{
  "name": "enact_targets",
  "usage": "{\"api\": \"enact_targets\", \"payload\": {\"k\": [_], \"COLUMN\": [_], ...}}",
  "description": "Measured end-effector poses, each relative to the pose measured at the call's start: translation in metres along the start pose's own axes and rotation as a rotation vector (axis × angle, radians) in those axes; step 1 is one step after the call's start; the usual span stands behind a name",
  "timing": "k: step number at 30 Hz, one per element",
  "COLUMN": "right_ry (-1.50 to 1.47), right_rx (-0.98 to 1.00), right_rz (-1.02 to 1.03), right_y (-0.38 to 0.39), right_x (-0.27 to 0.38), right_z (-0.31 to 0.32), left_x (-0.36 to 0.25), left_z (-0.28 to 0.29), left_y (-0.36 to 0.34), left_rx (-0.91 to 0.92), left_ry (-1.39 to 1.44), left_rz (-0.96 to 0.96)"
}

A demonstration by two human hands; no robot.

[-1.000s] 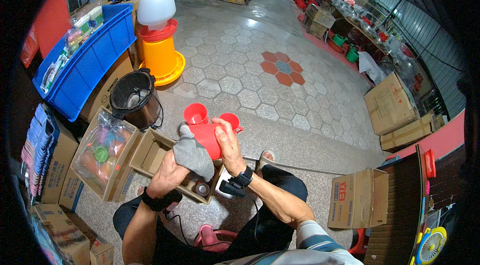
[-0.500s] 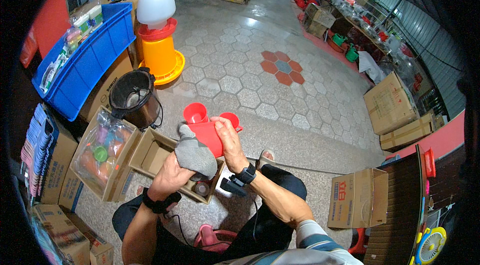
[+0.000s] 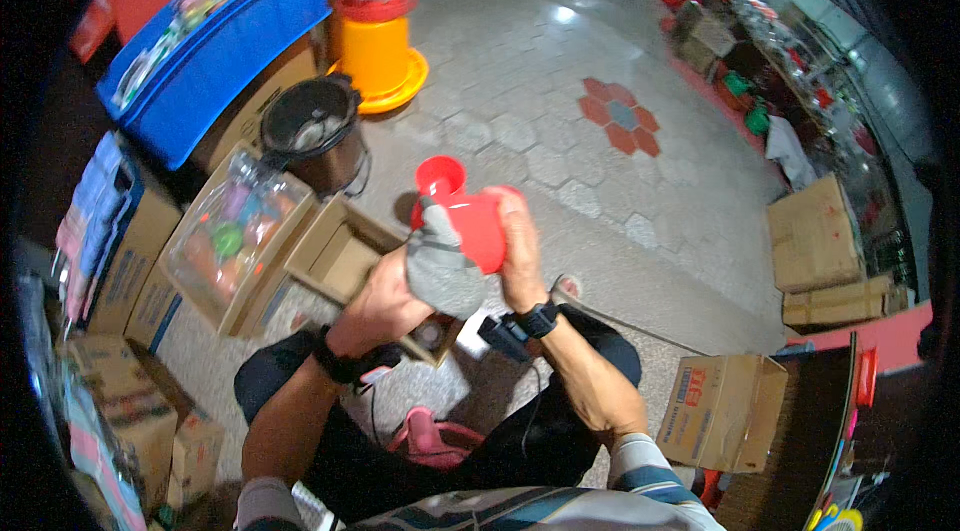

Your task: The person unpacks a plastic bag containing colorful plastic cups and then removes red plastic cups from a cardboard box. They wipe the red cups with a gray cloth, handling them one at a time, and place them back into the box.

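Note:
My right hand (image 3: 520,259) grips a red plastic cup (image 3: 478,229) from its right side, fingers wrapped round it. My left hand (image 3: 383,306) is closed on a grey cloth (image 3: 445,273), which lies against the cup's left and lower side. Just beyond, a second red cup (image 3: 440,174) shows its round mouth upward; the held cup partly covers its lower part. Below my hands, an open cardboard box (image 3: 335,246) is partly hidden by the left hand and cloth.
Left of the box are a carton of bagged colourful items (image 3: 228,246), a dark bucket (image 3: 312,146) and a blue crate (image 3: 215,56). A yellow feeder with a white top (image 3: 378,61) stands behind. Between my legs is a pink object (image 3: 430,436). A carton (image 3: 725,411) sits at right.
The whole view has shifted, so the surroundings appear higher and farther right. Both hands still hold the cup and cloth. One red cup beyond is now mostly or wholly hidden.

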State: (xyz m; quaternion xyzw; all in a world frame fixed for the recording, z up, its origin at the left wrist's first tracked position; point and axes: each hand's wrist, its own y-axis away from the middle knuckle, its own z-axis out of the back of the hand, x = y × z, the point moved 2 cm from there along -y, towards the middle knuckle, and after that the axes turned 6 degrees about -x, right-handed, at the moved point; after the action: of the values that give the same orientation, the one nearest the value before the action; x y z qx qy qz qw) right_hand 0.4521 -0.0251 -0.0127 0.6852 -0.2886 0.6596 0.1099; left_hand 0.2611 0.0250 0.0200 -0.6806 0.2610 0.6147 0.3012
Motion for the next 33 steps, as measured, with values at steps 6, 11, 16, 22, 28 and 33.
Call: {"api": "enact_targets", "payload": {"k": [6,11,16,22,28,33], "right_ry": [0.210,0.414,0.286,-0.108,0.018,0.333], "right_rx": [0.013,0.112,0.139,0.193,0.121,0.164], "right_rz": [0.205,0.632,0.400,-0.318,-0.170,0.229], "right_y": [0.000,-0.002,0.001,-0.008,-0.003,0.004], "right_x": [0.018,0.026,0.024,0.015,0.016,0.013], "right_z": [-0.004,-0.003,-0.003,-0.002,-0.004,-0.005], "left_x": [0.001,0.006,-0.006,-0.012,0.003,0.012], "left_z": [0.010,0.012,0.020,0.011,0.014,0.022], "left_y": [-0.002,-0.003,-0.002,-0.005,-0.004,-0.007], "left_rx": [0.040,-0.134,-0.080,-0.049,0.112,-0.146], "left_ry": [0.240,0.749,0.311,-0.460,-0.084,0.330], "left_rz": [0.110,0.204,0.058,-0.394,-0.032,0.099]}}
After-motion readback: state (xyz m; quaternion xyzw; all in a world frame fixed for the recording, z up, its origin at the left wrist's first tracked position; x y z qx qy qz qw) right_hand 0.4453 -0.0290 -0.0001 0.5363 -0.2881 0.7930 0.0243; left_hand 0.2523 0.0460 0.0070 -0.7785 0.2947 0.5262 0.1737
